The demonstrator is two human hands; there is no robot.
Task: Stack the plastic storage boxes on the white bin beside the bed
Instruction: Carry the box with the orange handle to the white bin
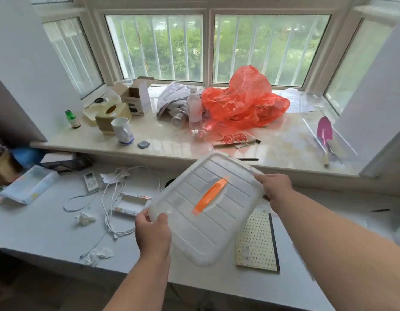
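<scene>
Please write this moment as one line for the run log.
left hand: holds lid near corner | right hand: holds far edge | lid: tilted, above desk | white bin: not visible

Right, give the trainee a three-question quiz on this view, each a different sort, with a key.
1. True or false: both the left hand and the right hand grip the clear lid.
2. What colour is the lid's handle?
3. The mug stands on: A) the desk, B) the window ledge, C) the notebook.

Key: 1 true; 2 orange; 3 B.
</scene>
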